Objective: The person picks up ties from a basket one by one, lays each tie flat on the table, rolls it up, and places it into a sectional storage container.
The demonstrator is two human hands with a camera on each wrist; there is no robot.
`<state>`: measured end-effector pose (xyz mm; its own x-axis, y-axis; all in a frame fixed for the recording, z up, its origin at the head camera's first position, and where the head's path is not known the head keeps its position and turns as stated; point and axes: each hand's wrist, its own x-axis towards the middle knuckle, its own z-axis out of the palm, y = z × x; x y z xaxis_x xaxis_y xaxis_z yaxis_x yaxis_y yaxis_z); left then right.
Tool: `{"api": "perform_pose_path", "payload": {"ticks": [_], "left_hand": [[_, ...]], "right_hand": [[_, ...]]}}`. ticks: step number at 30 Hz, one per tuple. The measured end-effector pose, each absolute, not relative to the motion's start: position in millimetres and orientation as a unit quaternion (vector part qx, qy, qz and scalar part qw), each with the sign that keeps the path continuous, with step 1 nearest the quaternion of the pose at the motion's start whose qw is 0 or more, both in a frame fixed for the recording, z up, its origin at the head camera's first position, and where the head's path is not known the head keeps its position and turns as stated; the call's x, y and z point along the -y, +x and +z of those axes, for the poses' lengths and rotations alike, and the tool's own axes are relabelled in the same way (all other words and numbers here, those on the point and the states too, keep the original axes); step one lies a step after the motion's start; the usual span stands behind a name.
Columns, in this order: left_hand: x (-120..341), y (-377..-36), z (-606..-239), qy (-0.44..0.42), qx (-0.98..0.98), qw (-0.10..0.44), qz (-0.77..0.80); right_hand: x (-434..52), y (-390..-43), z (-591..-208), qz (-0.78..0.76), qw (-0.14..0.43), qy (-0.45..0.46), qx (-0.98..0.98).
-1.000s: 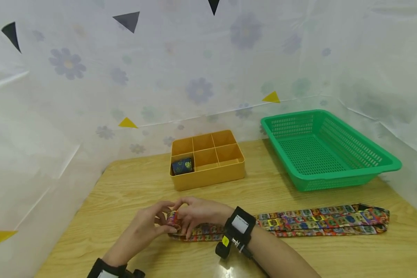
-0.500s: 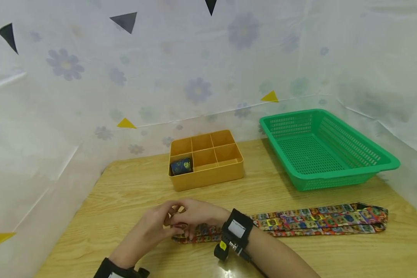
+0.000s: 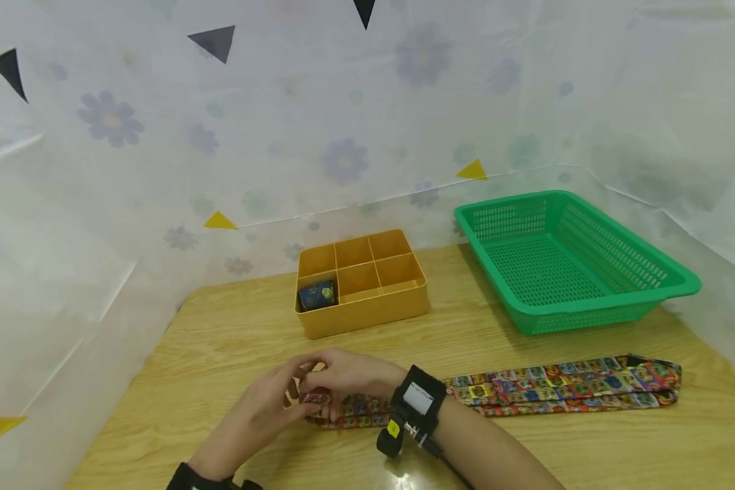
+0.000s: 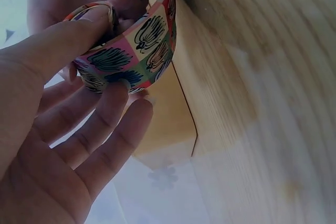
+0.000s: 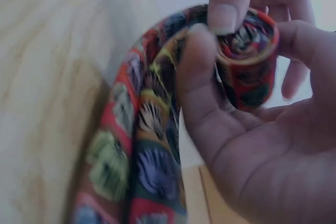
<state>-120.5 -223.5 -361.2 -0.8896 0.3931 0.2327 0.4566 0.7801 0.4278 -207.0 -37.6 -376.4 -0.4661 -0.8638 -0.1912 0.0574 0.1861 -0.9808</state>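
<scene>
A necktie (image 3: 563, 384) with a multicoloured patchwork print lies doubled lengthwise across the table, its left end wound into a small coil. My left hand (image 3: 263, 401) holds this coil from the left, its thumb tucked at the top of the winding in the left wrist view and its fingers under the printed band (image 4: 152, 35). My right hand (image 3: 355, 374) pinches the coil from the other side, thumb and fingers around it. In the right wrist view the roll (image 5: 249, 80) stands on end with its spiral showing, and two layers of fabric trail away from it. From the head, fingers hide much of the roll.
Behind the hands stands an orange divided box (image 3: 367, 318), with a dark blue rolled fabric piece (image 3: 317, 295) in its front left compartment. A green perforated basket (image 3: 588, 304) sits at the back right, near the plastic sheet wall (image 3: 269, 136).
My left hand has shifted slightly right, closing in on my right hand, and its fingers have changed position around the coil. The rest of the tie lies much as before.
</scene>
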Motion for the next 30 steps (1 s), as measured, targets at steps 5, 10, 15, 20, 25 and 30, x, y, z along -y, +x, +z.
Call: {"api": "perform_pose_path", "payload": {"ticks": [5,10,15,20,25,30], "left_hand": [[225.5,-119.9,-359.0,-0.205,0.944,0.054,-0.254],[224.9,-119.2,-358.2,-0.212,0.94,0.064,-0.259],[221.5,-121.0,-359.0,-0.224,0.935,0.063,-0.268],[218.3,-122.8,-358.2,-0.221,0.93,0.036,-0.291],[219.2,-123.0,-359.8,-0.214,0.931,0.027,-0.294],[222.0,-121.7,-364.4,-0.228,0.929,0.03,-0.289]], "right_hand": [[35.3,-208.3,-373.9,-0.514,0.377,-0.297,-0.711],[32.7,-210.1,-373.5,-0.525,0.398,-0.3,-0.69],[32.1,-210.6,-375.1,-0.537,0.434,-0.307,-0.655],[33.2,-210.7,-379.0,-0.53,0.429,-0.316,-0.659],[32.9,-209.3,-379.7,-0.526,0.42,-0.313,-0.67],[32.0,-208.3,-377.6,-0.522,0.424,-0.317,-0.669]]}}
